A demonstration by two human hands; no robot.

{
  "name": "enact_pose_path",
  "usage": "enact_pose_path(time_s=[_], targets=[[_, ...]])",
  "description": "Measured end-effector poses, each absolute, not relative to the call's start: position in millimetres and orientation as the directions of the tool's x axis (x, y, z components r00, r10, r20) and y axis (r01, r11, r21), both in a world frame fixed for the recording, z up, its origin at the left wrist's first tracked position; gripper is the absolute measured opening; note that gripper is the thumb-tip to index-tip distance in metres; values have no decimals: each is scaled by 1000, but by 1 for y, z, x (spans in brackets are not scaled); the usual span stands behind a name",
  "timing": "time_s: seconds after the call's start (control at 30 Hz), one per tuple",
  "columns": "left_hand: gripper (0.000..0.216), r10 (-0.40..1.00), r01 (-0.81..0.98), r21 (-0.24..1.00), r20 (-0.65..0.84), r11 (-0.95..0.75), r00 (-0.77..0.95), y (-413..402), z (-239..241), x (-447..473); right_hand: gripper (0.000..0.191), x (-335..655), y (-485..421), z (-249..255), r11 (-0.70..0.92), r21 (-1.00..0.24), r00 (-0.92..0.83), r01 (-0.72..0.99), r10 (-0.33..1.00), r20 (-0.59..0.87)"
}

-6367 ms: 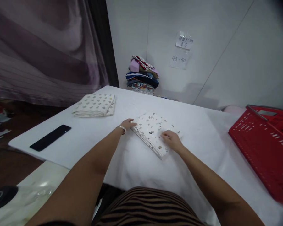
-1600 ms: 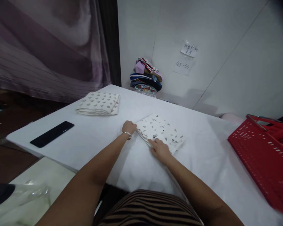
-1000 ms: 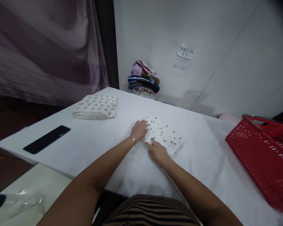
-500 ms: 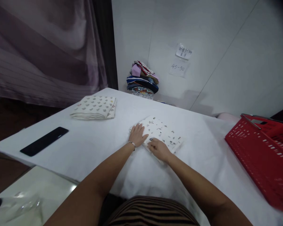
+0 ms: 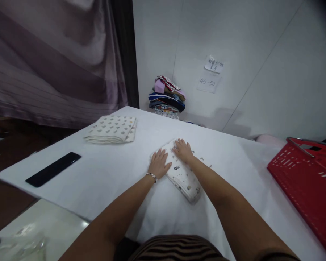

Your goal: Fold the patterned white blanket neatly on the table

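Observation:
A folded white cloth with small dark prints (image 5: 183,177) lies in the middle of the white table (image 5: 111,174). My left hand (image 5: 159,163) rests flat on its near left corner, fingers stretched out, a bracelet at the wrist. Across the cloth's far edge my right hand (image 5: 183,149) lies flat, fingers spread, and its forearm covers part of the cloth. Neither hand holds anything.
A second folded cloth with grey prints (image 5: 111,128) lies at the table's far left. A black phone (image 5: 53,169) lies near the left edge. A red plastic basket (image 5: 306,181) stands at the right. A stack of folded clothes (image 5: 167,92) sits against the wall.
My right hand has moved from the cloth's near edge to its far edge and now lies flat. The cloth looks narrower, folded over. My left hand stays flat on the near corner.

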State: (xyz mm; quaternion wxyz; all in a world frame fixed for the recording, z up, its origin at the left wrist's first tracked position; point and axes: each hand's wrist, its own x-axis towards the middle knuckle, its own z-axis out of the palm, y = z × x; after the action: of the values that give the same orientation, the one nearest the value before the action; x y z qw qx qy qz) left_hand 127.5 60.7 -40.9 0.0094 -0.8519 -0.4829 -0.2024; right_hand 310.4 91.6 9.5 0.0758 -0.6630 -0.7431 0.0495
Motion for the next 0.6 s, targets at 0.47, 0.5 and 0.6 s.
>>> enact_pose_path(time_s=[0.47,0.5,0.6], targets=[[53,820,843,161,383,-513,426,53,-45,126,66,324,112,0,135,-131,-146,982,986,-82],[53,819,842,162,383,-514,427,53,-44,126,66,324,115,-2,133,-141,-148,981,983,-107],[53,821,839,167,372,-518,433,53,-43,125,67,326,120,-6,102,-175,-127,979,982,-139]])
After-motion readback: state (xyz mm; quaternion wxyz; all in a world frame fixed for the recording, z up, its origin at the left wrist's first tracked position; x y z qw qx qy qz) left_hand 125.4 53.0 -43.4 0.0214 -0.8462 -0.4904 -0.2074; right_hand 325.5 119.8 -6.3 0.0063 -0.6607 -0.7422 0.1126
